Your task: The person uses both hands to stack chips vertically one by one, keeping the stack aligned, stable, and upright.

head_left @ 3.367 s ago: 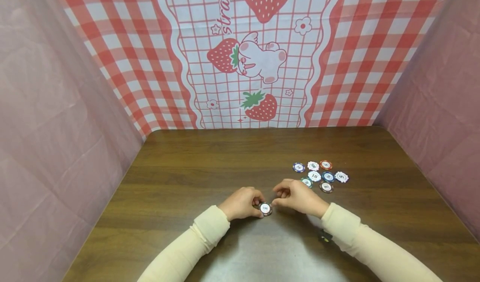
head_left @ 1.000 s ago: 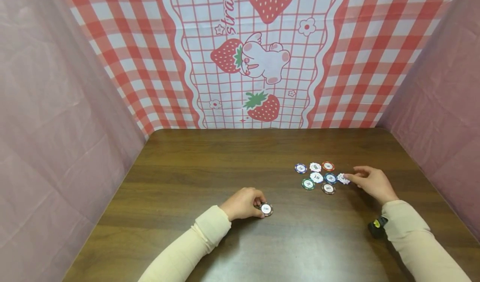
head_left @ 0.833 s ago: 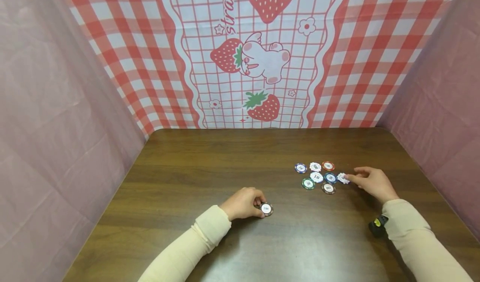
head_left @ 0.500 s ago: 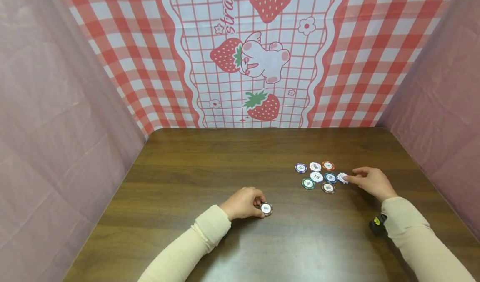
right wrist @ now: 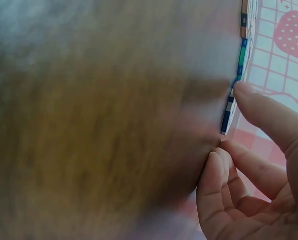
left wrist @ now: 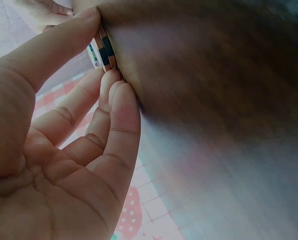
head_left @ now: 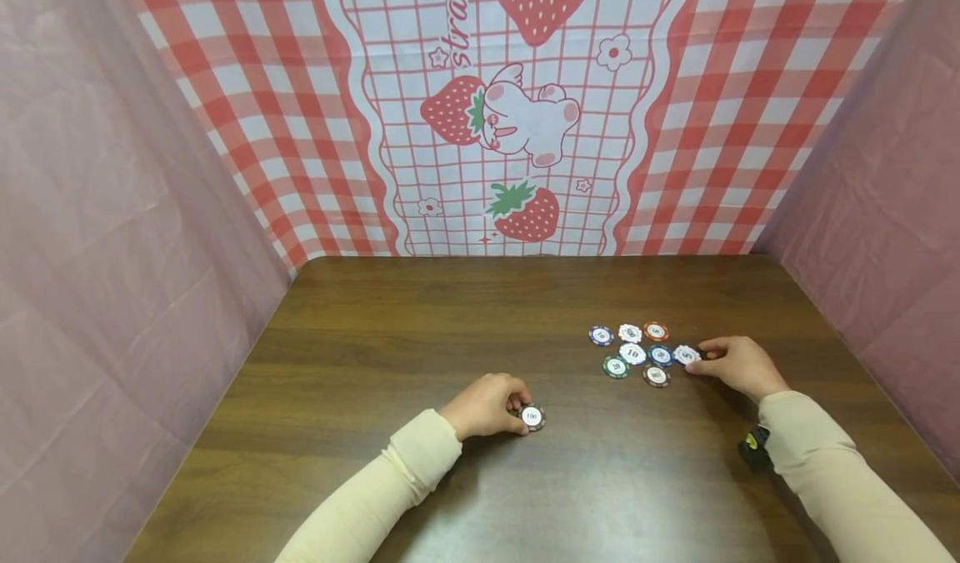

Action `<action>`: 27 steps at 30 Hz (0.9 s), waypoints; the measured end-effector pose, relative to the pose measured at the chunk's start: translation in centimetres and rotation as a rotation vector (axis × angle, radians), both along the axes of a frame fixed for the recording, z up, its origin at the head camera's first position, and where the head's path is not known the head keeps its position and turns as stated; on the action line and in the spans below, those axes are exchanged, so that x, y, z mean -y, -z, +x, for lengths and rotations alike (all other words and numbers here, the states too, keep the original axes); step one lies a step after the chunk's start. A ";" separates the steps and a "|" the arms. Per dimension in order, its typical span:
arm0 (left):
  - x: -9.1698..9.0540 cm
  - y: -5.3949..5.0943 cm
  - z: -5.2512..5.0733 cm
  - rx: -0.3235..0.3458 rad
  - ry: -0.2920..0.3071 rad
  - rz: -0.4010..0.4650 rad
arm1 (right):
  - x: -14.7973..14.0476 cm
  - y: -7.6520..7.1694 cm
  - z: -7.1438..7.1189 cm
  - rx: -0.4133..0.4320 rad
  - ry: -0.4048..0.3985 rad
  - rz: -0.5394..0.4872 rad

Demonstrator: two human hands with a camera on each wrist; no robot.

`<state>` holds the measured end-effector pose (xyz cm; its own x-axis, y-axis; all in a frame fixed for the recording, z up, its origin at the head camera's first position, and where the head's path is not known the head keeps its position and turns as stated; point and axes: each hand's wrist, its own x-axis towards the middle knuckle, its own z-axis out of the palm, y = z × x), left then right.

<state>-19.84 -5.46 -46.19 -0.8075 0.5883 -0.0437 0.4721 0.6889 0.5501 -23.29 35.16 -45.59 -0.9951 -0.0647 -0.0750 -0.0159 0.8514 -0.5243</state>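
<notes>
My left hand (head_left: pixel 483 406) rests on the wooden table and grips a small stack of poker chips (head_left: pixel 532 417) between thumb and fingers. Its top chip is dark-edged and reads 100. At least two chip edges show in the stack (left wrist: pixel 105 52) in the left wrist view. Over on the right, my right hand (head_left: pixel 738 366) curls its thumb and fingers round a white scalloped poker chip (head_left: pixel 686 355) at the group's right end. That chip lies flat. In the right wrist view the thumb (right wrist: pixel 259 105) meets one edge, and the fingers (right wrist: pixel 216 175) sit close to the other.
Several more chips lie flat in a loose cluster: a blue one (head_left: pixel 661 355), a red one (head_left: pixel 656 331), a green one (head_left: pixel 616 366) and a brown one (head_left: pixel 657 376) among them. A red-checked cloth (head_left: pixel 517 130) hangs behind the table (head_left: pixel 390 321), pink cloth at both sides.
My right hand has gone from beside the left hand's stack to the rightmost chip. There its thumb has shifted from the chip's top to its near edge. My left hand has stayed put.
</notes>
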 end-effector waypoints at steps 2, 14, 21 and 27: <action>0.0 0.0 0.0 0.002 -0.001 0.001 | 0.0 0.1 -0.1 -0.019 -0.007 0.010; 0.0 0.1 0.0 0.001 0.001 0.000 | 0.2 -0.1 -0.4 -0.035 -0.022 0.044; 0.0 0.2 -0.1 0.005 -0.001 -0.003 | 0.3 -0.1 -0.4 -0.032 -0.022 0.043; 0.0 0.1 -0.1 0.004 0.000 -0.002 | 0.4 0.1 -0.6 -0.066 -0.034 0.081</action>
